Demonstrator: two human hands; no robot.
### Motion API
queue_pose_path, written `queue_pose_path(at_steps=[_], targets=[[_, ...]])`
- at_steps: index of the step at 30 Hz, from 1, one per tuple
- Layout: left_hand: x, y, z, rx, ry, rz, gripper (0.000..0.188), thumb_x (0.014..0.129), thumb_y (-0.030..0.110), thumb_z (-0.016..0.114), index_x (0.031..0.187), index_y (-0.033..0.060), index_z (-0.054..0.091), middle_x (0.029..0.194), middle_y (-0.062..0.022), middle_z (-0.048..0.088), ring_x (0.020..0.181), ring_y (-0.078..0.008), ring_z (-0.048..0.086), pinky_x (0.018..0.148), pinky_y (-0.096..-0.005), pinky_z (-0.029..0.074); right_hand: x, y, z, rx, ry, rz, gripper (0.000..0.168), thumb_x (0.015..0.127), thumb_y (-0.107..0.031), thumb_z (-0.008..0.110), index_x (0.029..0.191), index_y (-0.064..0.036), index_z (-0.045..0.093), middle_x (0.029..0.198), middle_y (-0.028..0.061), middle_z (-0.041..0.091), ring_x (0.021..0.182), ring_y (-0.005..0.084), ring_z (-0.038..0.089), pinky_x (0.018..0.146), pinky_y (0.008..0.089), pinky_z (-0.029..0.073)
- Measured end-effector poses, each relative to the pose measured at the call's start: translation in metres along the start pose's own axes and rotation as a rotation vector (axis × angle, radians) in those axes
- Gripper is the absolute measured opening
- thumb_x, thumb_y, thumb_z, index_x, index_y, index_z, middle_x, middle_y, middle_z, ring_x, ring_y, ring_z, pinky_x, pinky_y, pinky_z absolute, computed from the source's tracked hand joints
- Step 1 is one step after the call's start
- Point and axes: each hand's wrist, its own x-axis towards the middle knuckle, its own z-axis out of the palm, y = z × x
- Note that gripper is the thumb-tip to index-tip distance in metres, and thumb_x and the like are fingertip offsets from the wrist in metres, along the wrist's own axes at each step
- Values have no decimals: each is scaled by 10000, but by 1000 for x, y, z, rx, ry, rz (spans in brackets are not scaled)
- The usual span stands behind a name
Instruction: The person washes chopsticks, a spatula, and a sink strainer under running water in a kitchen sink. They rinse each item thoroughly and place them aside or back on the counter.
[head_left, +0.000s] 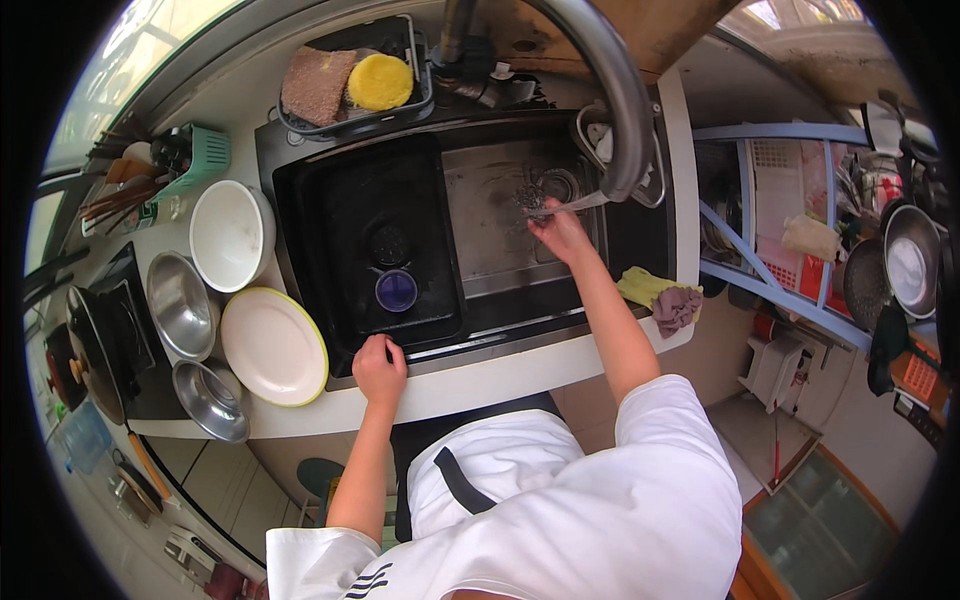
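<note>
My right hand (559, 234) is over the right-hand part of the sink (495, 259), under a stream of water from the curved faucet (626, 97). At its fingertips is a steel-wool scourer (531, 199), which the fingers seem to hold. My left hand (379, 367) rests on the sink's front edge with its fingers curled and nothing visible in it. A small round container with a purple-blue inside (396, 290) stands in the black left basin (352, 202), close to the drain. A brown sponge cloth (318, 85) and a round yellow sponge (380, 82) lie on the rack behind.
Left of the sink are a white bowl (229, 236), two steel bowls (180, 306) and a white plate with a yellow-green rim (274, 346). A green basket (206, 154) stands behind them. Yellow-green (637, 286) and mauve (676, 309) cloths hang over the front right edge.
</note>
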Motion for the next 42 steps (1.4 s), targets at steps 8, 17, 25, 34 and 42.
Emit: queue_pose_path(at_steps=[8, 17, 25, 34, 42], targets=[[-2, 8, -4, -5, -52, 0, 108, 844, 84, 533, 771, 21, 582, 725, -153, 593, 651, -356, 583, 586, -414, 452, -59, 2, 44, 446, -324, 2, 132, 927, -94, 496, 1017, -21, 559, 1036, 115, 613, 944, 226, 597, 755, 368, 531], [-5, 5, -1, -7, -58, 30, 112, 842, 82, 532, 753, 24, 567, 709, -148, 583, 637, -350, 577, 577, -420, 448, -33, -21, -132, -1884, 632, -296, 253, 808, -114, 579, 1039, -64, 668, 1109, 145, 602, 1020, 339, 606, 823, 443, 525], [-5, 1, -1, 9, -54, 18, 97, 820, 68, 540, 732, 30, 550, 689, -128, 566, 622, -335, 568, 573, -413, 446, -17, 46, -77, -2173, 334, 654, 390, 832, -209, 615, 1205, -96, 636, 1337, 105, 548, 1197, 304, 546, 917, 487, 467], [-5, 3, -1, 10, -55, 60, 95, 820, 60, 540, 732, 27, 554, 686, -130, 567, 621, -335, 568, 569, -405, 446, -66, 134, 30, -1649, -541, 107, 287, 776, -171, 584, 975, 4, 693, 1064, 193, 664, 996, 348, 638, 826, 415, 508], [-4, 4, -2, 9, -71, 54, 118, 855, 78, 526, 762, 25, 576, 711, -150, 583, 628, -346, 576, 560, -400, 438, -156, -9, -33, -2380, 337, 13, 127, 796, -168, 611, 820, -127, 728, 872, 74, 699, 878, 238, 658, 738, 367, 487]])
